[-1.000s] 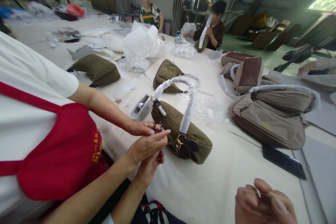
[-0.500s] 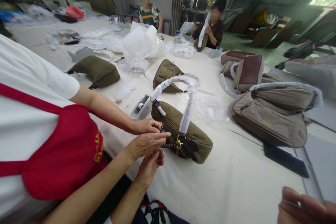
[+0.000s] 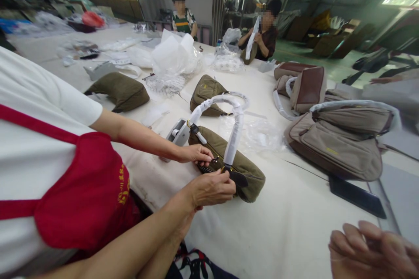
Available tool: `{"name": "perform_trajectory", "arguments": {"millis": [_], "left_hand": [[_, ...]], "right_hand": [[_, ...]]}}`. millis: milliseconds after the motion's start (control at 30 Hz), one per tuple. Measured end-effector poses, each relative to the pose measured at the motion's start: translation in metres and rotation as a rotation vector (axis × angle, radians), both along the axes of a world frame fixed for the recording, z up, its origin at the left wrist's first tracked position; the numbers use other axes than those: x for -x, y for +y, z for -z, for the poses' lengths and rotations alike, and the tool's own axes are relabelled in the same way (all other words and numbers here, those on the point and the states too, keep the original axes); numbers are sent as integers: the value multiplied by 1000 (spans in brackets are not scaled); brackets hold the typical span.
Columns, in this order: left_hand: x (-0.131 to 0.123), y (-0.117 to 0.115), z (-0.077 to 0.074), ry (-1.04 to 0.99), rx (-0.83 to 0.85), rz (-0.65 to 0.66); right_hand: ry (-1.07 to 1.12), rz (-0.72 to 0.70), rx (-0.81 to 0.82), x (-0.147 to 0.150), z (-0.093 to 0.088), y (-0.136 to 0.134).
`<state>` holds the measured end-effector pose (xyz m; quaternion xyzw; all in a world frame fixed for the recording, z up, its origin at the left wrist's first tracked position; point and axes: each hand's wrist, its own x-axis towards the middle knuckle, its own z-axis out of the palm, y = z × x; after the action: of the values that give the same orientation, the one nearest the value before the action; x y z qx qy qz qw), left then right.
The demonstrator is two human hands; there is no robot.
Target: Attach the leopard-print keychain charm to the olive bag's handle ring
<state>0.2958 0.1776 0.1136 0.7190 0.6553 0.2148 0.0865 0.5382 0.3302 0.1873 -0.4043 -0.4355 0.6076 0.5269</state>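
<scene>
An olive handbag lies on the table, its arched handle wrapped in white paper. A co-worker in a red apron leans in from the left. The co-worker's left hand pinches the dark end of a striped cord; the other hand grips by the gold ring at the handle's base. Beneath that forearm is my left hand, mostly covered, its fingers hidden. At the bottom right my right hand is raised above the table, fingers loosely bent and apart, nothing visible in it.
Taupe bags are on the right, near a flat dark strip. Two more olive bags lie farther back. A grey device stands behind the handbag. Clear plastic and white packing cover parts of the table.
The co-worker's hands have moved right onto the bag, one now at the ring. My left hand has slipped lower, under that arm. My right hand has shifted left and up.
</scene>
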Motion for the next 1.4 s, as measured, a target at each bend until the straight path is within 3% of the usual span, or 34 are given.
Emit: {"name": "perform_trajectory", "arguments": {"millis": [100, 200, 300, 367, 500, 567, 600, 700, 800, 1000, 1267, 1400], "left_hand": [[-2, 1, 1, 247, -72, 80], [-3, -4, 2, 557, -147, 105], [-5, -8, 3, 671, -167, 107], [-7, -10, 3, 594, -142, 97], [-7, -14, -3, 165, -137, -18], [-8, -14, -6, 118, -99, -59], [-9, -14, -7, 211, -49, -48], [-14, -12, -8, 762, 135, 67], [-20, -13, -6, 1110, 133, 107], [-22, -18, -7, 1273, -154, 118], [-23, -14, -11, 967, -132, 167], [-30, -21, 9, 1539, -7, 298]], "right_hand": [[129, 7, 107, 10, -6, -10], [160, -66, 99, 15, -6, -16], [166, -117, 90, 18, -3, -19], [156, -131, 106, 21, -2, -20], [145, -161, 142, 28, -1, -24], [136, -190, 146, 31, 1, -26], [133, -204, 145, 32, 1, -27], [128, -226, 144, 35, 4, -29], [123, -244, 155, 37, 7, -32], [96, -317, 270, 43, 17, -42], [11, -446, 318, 60, 49, -55], [-99, -483, 190, 65, 65, -60]]}}
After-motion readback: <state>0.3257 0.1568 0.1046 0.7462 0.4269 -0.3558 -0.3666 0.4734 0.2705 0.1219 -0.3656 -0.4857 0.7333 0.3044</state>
